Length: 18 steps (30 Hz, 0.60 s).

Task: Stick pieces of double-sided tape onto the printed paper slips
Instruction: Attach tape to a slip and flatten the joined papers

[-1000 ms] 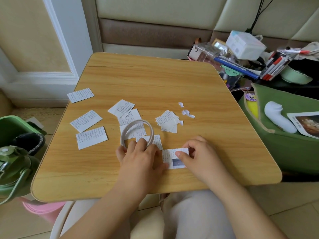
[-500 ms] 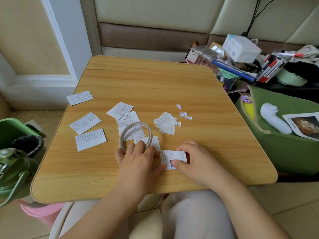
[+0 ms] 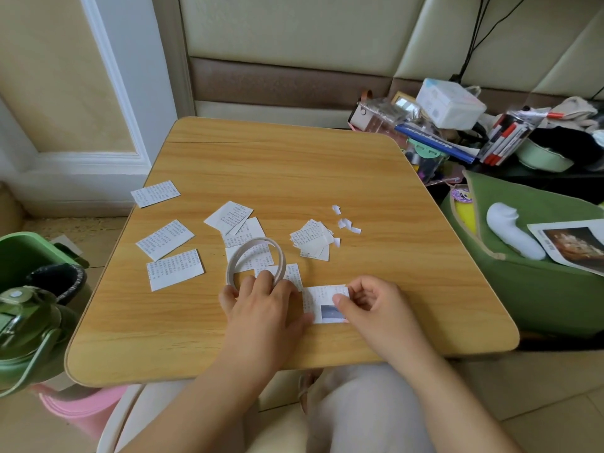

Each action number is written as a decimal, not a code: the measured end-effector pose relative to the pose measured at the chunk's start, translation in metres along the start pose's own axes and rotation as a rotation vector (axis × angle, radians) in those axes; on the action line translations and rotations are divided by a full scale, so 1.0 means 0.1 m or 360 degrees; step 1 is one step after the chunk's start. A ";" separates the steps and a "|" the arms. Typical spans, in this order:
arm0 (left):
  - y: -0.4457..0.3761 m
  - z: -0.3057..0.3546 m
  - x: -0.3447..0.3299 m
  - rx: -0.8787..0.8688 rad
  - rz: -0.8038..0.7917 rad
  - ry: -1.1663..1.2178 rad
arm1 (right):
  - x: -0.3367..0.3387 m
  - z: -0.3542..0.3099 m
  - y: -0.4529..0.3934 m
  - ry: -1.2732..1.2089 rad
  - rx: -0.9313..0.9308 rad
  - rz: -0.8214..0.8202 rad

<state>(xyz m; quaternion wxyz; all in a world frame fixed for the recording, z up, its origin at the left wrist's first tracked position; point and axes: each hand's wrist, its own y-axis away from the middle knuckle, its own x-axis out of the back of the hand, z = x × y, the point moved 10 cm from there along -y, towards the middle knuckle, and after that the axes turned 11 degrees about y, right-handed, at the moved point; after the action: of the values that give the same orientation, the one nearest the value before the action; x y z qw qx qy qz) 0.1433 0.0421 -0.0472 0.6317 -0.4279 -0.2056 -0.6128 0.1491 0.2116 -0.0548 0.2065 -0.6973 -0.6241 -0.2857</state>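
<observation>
A wooden table (image 3: 294,165) carries several printed paper slips: a small pile (image 3: 312,240) in the middle and loose ones on the left (image 3: 165,238). One slip (image 3: 322,295) with a dark picture in its lower half lies flat near the front edge. My left hand (image 3: 261,305) grips the beige tape roll (image 3: 253,253), a thin ring standing on its edge, and its thumb touches the slip's lower left corner. My right hand (image 3: 376,305) has curled fingers, and its thumb and forefinger pinch the slip's right edge. Small white backing scraps (image 3: 346,223) lie behind the pile.
A green bag (image 3: 539,273) with a white object and a photo on it stands right of the table. Boxes, a pen pack (image 3: 510,138) and other clutter fill the back right. A green bottle (image 3: 26,328) and a green bin (image 3: 19,253) stand on the left.
My right hand, which covered the slip's upper right part half a second ago, has drawn back to the right. The slip lies flat with its picture showing. My left hand stays on the roll.
</observation>
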 end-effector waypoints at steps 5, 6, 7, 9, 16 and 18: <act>-0.04 -0.02 0.48 0.0162 0.0185 0.0612 | 0.27 -0.20 0.09 -0.0473 0.0027 0.0174; -0.06 0.00 0.54 0.0202 0.0169 0.0778 | 0.30 -0.26 0.11 -0.0603 0.0044 0.0177; -0.09 0.02 0.57 0.0245 0.0146 0.0960 | 0.33 -0.33 0.14 -0.0729 0.0069 0.0171; -0.11 0.06 0.55 0.0386 0.0028 0.1306 | 0.35 -0.49 0.19 -0.0893 0.0116 0.0136; -0.10 0.19 0.54 0.0379 -0.0058 0.1767 | 0.38 -0.73 0.30 -0.0971 0.0200 0.0122; -0.10 0.17 0.57 0.0378 -0.0016 0.1806 | 0.40 -0.74 0.31 -0.0953 0.0206 0.0145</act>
<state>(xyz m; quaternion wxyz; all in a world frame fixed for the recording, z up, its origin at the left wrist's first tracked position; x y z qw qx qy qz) 0.1481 0.0229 0.0094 0.6839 0.0424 0.0957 -0.7220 0.1717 0.1898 0.0290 0.0700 -0.7631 -0.6422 -0.0178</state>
